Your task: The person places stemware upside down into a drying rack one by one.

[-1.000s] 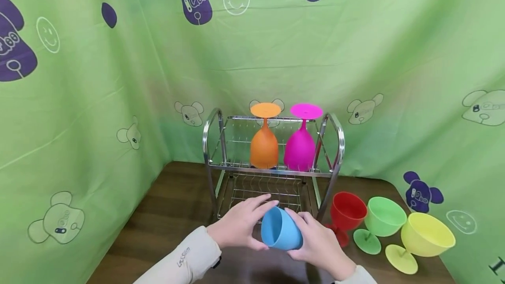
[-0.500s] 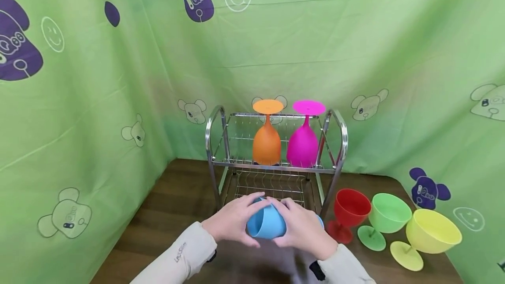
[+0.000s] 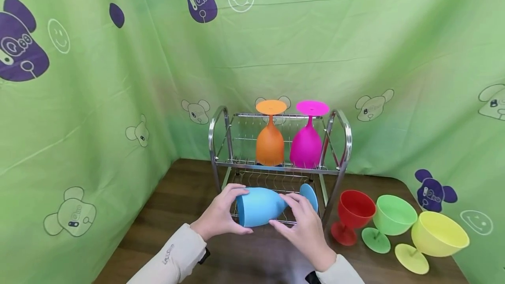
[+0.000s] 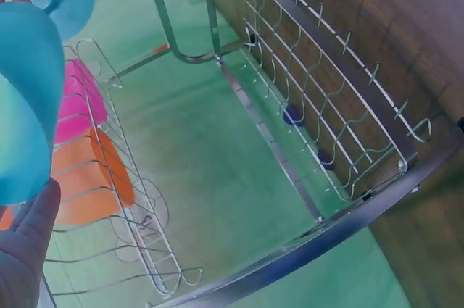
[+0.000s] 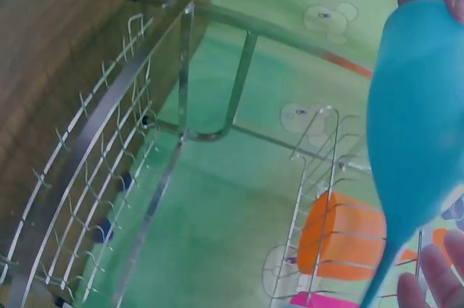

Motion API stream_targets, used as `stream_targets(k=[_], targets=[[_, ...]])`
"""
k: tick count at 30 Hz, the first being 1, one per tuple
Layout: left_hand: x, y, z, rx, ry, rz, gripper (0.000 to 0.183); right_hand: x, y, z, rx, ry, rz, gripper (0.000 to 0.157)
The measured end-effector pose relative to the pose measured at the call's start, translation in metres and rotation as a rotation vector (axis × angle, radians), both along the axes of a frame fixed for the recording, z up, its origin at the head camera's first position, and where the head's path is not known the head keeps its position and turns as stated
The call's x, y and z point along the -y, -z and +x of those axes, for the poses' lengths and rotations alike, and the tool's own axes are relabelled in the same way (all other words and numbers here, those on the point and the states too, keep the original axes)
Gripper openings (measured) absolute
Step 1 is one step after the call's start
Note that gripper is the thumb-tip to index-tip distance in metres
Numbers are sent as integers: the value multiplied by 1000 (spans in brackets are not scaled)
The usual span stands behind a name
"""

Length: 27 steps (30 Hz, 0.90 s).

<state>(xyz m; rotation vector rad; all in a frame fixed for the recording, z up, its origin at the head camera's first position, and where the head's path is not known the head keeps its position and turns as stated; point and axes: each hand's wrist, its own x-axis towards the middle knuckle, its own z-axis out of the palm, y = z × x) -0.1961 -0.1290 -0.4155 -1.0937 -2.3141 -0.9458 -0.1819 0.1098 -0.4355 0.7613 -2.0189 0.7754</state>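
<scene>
A blue plastic goblet [image 3: 260, 207] lies sideways between my two hands, in front of the metal dish rack [image 3: 276, 168]. Its mouth faces left and its round foot points to the upper right. My left hand [image 3: 218, 214] grips the bowl at the rim end, fingers above and thumb below. My right hand [image 3: 305, 229] pinches where the bowl narrows to the stem, hiding part of the stem. In the right wrist view the goblet [image 5: 417, 119] shows bowl and stem, with right-hand fingers [image 5: 438, 272] beside the stem. Upside down on the rack's upper tier stand an orange goblet [image 3: 270, 146] and a magenta goblet [image 3: 307, 148].
Upright on the wooden table [image 3: 158, 227], right of the rack, stand a red goblet [image 3: 356, 209], a light green goblet [image 3: 394, 216] and a yellow goblet [image 3: 438, 236]. A green printed cloth [image 3: 276, 43] hangs behind and along both sides.
The blue goblet has turned until its side shows, mouth to the left. My left hand has shifted left, and my right hand has moved from the bowl toward the stem.
</scene>
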Motion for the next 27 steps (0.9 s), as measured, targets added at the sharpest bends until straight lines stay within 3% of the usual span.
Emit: stream_targets(k=[2, 4, 7, 10, 13, 16, 20, 24, 27], targets=[[1, 2, 1, -17, 6, 34, 90, 2, 2, 2, -24, -6, -76, 66], [1, 4, 2, -42, 17, 56, 94, 3, 4, 5, 13, -27, -172, 59], [1, 6, 4, -75, 35, 92, 96, 8, 6, 13, 178, -110, -377, 46], [2, 8, 7, -90, 34, 135, 96, 14, 7, 21, 379, -198, -609, 54], [2, 11, 9, -108, 21, 173, 97, 20, 7, 24, 539, -271, -789, 53], [-3, 15, 5, -118, 22, 202, 100, 24, 7, 19, 669, -349, -878, 56], [-17, 20, -2, -54, 70, 273, 103, 26, 9, 7, 779, -441, -926, 63], [-28, 28, -6, -19, 114, 335, 103, 26, 10, 2, 790, -483, -965, 65], [-33, 33, -6, -71, 121, 350, 105, 27, 10, 4, 781, -502, -982, 67]])
